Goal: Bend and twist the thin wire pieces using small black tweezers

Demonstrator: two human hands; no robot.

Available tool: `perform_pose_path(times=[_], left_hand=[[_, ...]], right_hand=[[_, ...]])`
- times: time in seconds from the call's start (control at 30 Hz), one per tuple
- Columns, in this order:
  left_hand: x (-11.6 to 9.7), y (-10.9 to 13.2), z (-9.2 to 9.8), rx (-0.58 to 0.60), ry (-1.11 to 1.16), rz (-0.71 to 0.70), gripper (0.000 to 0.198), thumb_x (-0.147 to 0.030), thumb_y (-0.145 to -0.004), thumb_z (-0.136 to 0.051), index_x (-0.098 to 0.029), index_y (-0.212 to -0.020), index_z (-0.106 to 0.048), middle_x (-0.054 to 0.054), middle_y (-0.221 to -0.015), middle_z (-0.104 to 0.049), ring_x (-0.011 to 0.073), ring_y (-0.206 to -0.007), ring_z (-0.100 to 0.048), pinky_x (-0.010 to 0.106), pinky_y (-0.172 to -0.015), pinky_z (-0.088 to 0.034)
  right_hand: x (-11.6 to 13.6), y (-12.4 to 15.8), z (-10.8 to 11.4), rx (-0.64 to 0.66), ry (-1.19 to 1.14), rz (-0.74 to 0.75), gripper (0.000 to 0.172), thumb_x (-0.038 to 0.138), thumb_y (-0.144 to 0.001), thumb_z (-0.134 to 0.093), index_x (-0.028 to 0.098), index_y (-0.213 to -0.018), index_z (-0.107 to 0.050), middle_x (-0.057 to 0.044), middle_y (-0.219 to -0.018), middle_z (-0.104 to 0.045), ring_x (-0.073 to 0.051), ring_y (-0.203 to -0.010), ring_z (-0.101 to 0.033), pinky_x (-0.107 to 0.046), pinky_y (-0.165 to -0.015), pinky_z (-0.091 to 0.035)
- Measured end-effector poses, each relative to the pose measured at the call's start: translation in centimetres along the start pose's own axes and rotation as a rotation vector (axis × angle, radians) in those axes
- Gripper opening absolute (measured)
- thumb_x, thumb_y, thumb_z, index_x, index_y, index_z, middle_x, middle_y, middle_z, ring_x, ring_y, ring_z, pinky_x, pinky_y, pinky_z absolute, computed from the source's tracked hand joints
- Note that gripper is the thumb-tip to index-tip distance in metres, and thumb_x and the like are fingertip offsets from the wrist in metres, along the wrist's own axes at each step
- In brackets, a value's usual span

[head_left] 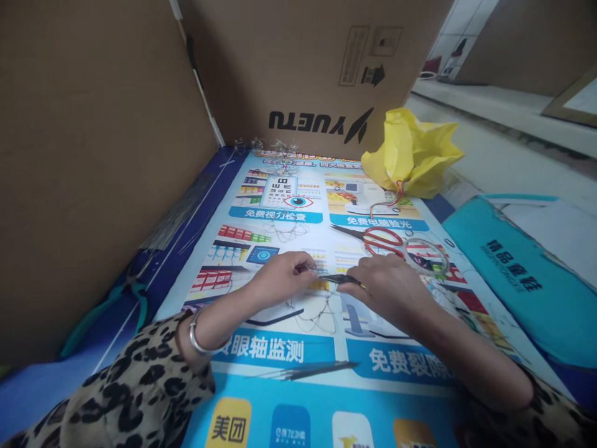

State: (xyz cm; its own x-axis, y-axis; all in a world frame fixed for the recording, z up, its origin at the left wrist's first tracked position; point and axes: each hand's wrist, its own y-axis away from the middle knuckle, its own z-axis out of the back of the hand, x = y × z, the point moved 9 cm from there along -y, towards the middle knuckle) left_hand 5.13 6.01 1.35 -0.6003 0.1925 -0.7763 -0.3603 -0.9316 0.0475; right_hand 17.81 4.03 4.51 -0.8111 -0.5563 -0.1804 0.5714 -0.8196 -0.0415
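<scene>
Near the centre of the poster, my left hand [291,277] pinches a thin wire piece [316,272], its fingertips closed. Facing it from the right, my right hand [385,280] is wrapped around dark-tipped pliers [339,279], whose jaws point left at the wire by my left fingertips. Whether the jaws grip the wire is too small to tell. Below the hands hangs or lies a looped wire shape [321,314]. A bundle of straight dark wires [317,370] lies on the poster nearer to me.
Red-handled scissors [382,239] and a wire coil [426,255] lie beyond my right hand. Teal-handled pliers [109,305] are at left. A yellow bag [410,152], a teal box [517,274] and wire shapes [283,155] lie farther off. Tall cardboard [298,68] stands behind.
</scene>
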Motion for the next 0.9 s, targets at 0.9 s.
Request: perform_pose_path(times=[0.9], left_hand=[[0.9,1.3,-4.1,0.306,0.654,0.245,0.013,-0.022,-0.069,-0.060,-0.014,-0.078,-0.053,0.000,-0.063,-0.058,0.0070,-0.050,-0.052,0.018,-0.045,-0.041]], right_hand=[[1.1,0.9,2.7,-0.244,0.056,0.043,0.034,0.048,-0.085,-0.045,0.021,-0.074,-0.063,-0.003,-0.068,-0.059,-0.018,-0.069,-0.048,-0.032,-0.065,-0.020]])
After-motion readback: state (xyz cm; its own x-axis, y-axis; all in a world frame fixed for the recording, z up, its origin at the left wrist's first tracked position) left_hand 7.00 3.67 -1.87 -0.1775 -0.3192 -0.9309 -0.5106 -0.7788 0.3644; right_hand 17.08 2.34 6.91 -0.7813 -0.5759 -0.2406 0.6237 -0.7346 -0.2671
